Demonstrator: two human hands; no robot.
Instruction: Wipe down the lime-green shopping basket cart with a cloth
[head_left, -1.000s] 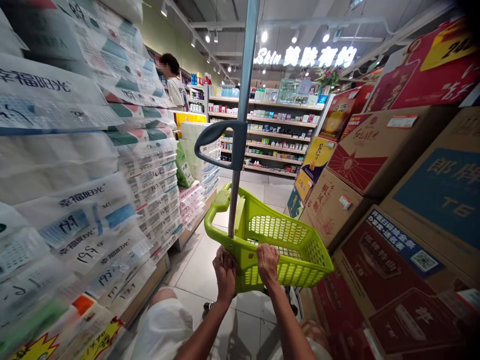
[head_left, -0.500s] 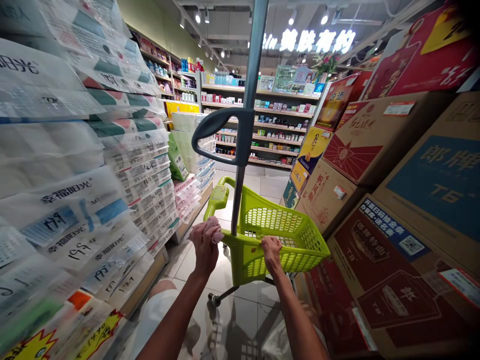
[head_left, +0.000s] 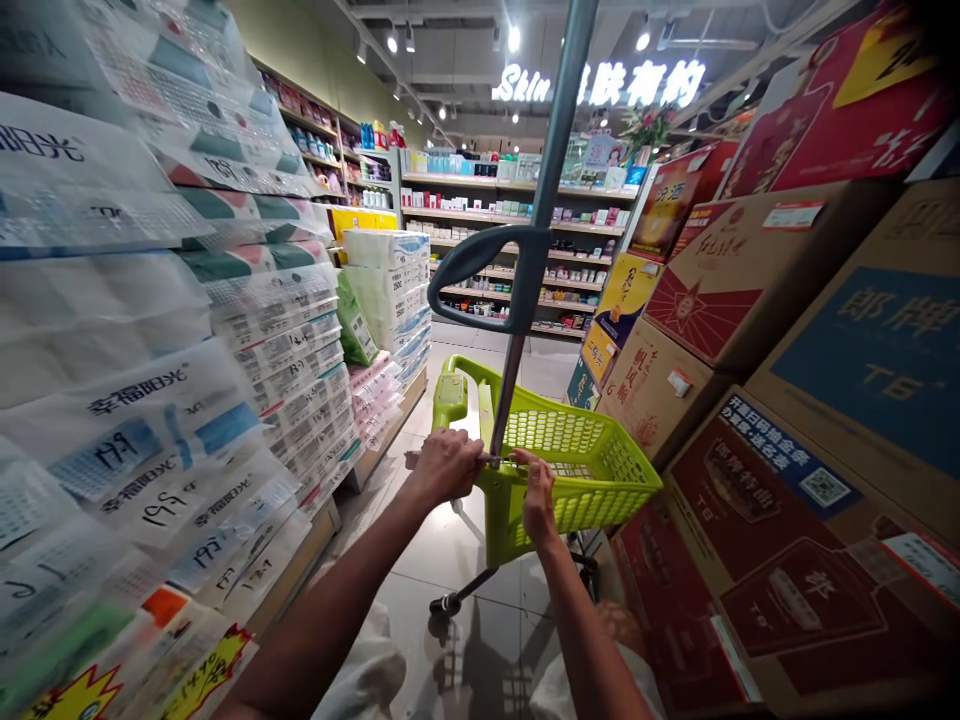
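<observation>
A lime-green shopping cart (head_left: 600,505) with a perforated basket stands tilted in front of me. Its grey metal pole (head_left: 559,130) rises from the near rim and carries a dark loop handle (head_left: 480,325). My left hand (head_left: 448,466) is closed on a pinkish cloth (head_left: 412,458) at the rim, just left of the pole's foot; most of the cloth is hidden under the fingers. On the other side of the pole's foot is my right hand (head_left: 538,495), its fingers curled together at the rim. What lies between those fingertips is too small to make out.
Packs of tissue paper (head_left: 285,370) are stacked high on the left. Printed cartons (head_left: 750,280) form a wall on the right, close to the basket. Shelves of small boxed goods (head_left: 517,215) stand across the back. Pale floor tiles (head_left: 405,540) run between.
My left hand has slid right along the rim to the pole's foot with the cloth. The right hand has let go of the rim and curled its fingers beside the pole. Pole and handle appear further right.
</observation>
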